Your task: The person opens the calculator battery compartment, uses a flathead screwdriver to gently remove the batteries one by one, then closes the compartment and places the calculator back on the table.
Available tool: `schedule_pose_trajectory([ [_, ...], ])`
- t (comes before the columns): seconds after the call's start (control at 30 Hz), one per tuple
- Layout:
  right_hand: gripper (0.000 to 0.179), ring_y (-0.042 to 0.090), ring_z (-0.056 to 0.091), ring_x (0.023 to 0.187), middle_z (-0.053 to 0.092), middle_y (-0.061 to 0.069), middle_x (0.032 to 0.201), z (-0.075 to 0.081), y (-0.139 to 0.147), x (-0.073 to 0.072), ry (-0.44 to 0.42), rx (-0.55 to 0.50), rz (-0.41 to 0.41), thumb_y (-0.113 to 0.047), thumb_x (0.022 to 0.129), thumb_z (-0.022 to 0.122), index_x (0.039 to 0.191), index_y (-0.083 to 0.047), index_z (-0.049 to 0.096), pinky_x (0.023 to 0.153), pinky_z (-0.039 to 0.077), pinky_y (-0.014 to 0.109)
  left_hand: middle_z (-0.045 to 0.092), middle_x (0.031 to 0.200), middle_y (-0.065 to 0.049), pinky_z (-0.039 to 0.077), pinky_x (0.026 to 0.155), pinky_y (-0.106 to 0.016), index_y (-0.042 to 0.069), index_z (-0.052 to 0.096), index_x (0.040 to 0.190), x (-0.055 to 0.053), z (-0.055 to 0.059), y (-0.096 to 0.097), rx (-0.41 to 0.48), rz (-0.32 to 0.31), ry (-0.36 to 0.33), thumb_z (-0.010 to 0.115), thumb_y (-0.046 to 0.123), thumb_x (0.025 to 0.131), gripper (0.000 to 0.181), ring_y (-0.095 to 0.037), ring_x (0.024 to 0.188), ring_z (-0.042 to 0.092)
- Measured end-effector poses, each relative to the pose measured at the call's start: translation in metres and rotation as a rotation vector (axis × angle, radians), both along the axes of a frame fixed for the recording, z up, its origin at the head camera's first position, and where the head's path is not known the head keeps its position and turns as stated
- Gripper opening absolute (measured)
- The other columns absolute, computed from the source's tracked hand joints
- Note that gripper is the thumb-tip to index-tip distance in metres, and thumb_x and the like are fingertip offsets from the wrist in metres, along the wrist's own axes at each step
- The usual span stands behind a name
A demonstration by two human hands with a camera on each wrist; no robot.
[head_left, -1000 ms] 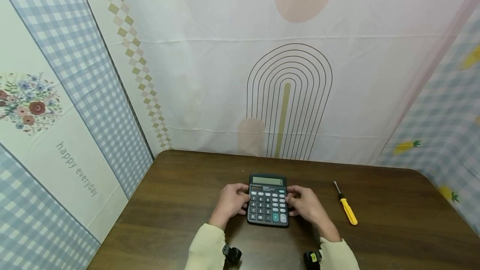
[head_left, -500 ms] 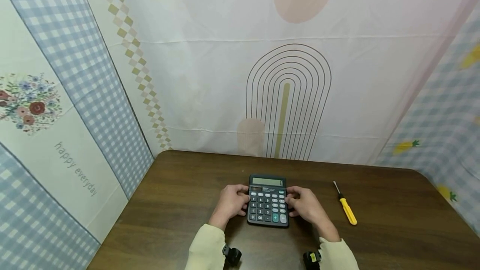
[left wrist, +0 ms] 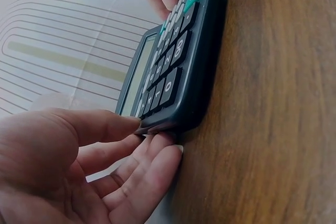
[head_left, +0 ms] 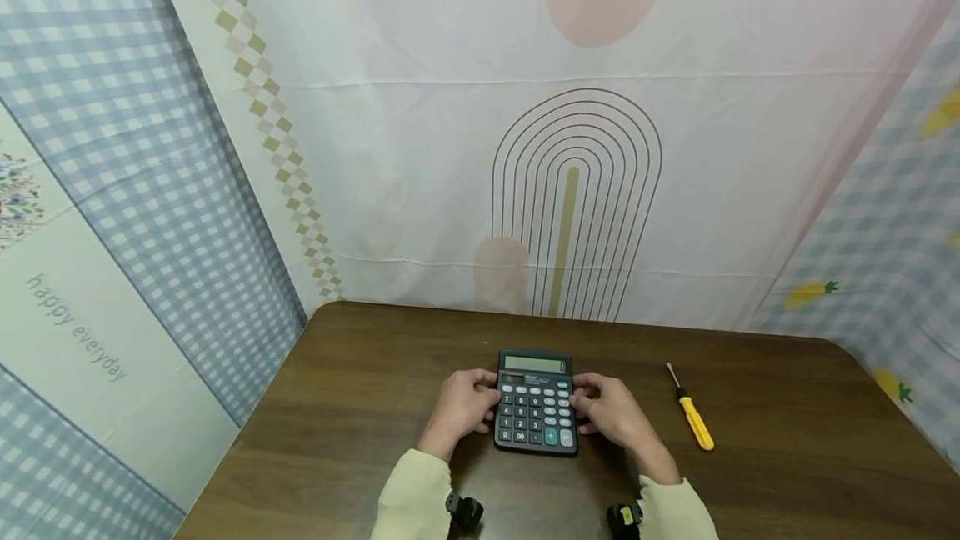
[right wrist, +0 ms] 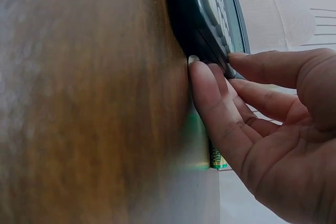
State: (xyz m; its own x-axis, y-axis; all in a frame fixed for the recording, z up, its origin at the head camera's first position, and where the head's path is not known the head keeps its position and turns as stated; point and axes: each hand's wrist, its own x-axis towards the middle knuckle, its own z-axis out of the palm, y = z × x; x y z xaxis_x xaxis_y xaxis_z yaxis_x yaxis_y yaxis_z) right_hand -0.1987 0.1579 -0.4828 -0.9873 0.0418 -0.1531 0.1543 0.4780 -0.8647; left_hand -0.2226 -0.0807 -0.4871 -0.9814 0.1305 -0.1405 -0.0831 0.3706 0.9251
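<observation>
A dark desktop calculator (head_left: 536, 412), keys up and display away from the person, lies between both hands on the brown table. The left hand (head_left: 461, 402) grips its left edge; in the left wrist view the thumb is at the upper rim of the calculator (left wrist: 197, 72) and the other fingers curl beneath. From the right, the right hand (head_left: 611, 408) holds the opposite edge, thumb on top and fingertips tucked low against the side, as the right wrist view shows. Beside that hand, a green-and-gold cylinder (right wrist: 217, 158) with lettering, like a battery, is mostly hidden behind the fingers.
A screwdriver (head_left: 697, 423) with a yellow handle lies on the table (head_left: 337, 440) to the right of the right hand. Patterned cloths (head_left: 405, 173) hang behind the table and on both sides. Each sleeve's cuff bears a small black camera (head_left: 467, 512).
The checked cloth at the left has shifted leftward, its printed words with it. Both hands and the calculator stay where they were.
</observation>
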Motion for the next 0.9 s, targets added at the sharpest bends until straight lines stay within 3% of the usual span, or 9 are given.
schedule_pose_trajectory([
  [0.3, 0.034, 0.021, 0.066, 0.083, 0.066, 0.013, 0.103, -0.003, -0.002, 0.000, 0.009, 0.054, 0.002, 0.001, 0.102, 0.063, 0.134, 0.012, 0.062, 0.065, 0.062, 0.038, 0.071, 0.089, -0.006, 0.057, 0.053, -0.035, -0.002, 0.072, 0.127, 0.001, -0.001, 0.001, -0.059, 0.000, 0.032, 0.072, 0.009, 0.098, 0.031, -0.018, 0.066, 0.066],
  [0.5, 0.034, 0.021, 0.066, 0.086, 0.070, 0.013, 0.105, -0.002, -0.004, 0.001, 0.075, 0.173, 0.000, -0.004, 0.102, 0.066, 0.132, 0.011, 0.065, 0.071, 0.061, 0.042, 0.075, 0.100, -0.005, 0.058, 0.076, -0.042, 0.000, 0.073, 0.127, 0.002, -0.001, 0.002, -0.201, -0.020, 0.198, 0.073, 0.014, 0.097, 0.033, -0.019, 0.088, 0.069],
  [0.7, 0.038, 0.037, 0.066, 0.115, 0.069, 0.022, 0.124, 0.001, -0.009, 0.005, 0.215, 0.318, 0.004, -0.016, 0.106, 0.066, 0.134, 0.008, 0.066, 0.097, 0.053, 0.058, 0.074, 0.117, -0.008, 0.056, 0.093, -0.052, 0.005, 0.071, 0.134, 0.007, -0.003, -0.001, -0.283, -0.046, 0.319, 0.068, 0.030, 0.104, 0.039, -0.027, 0.107, 0.070],
  [0.9, 0.057, 0.049, 0.046, 0.142, 0.052, 0.028, 0.152, 0.004, -0.015, 0.005, 0.288, 0.345, 0.047, -0.038, 0.113, 0.052, 0.152, 0.003, 0.053, 0.113, 0.037, 0.067, 0.062, 0.146, -0.015, 0.045, 0.109, -0.062, 0.008, 0.064, 0.147, 0.002, -0.004, -0.002, -0.340, -0.086, 0.383, 0.049, 0.051, 0.111, 0.057, -0.038, 0.137, 0.056],
])
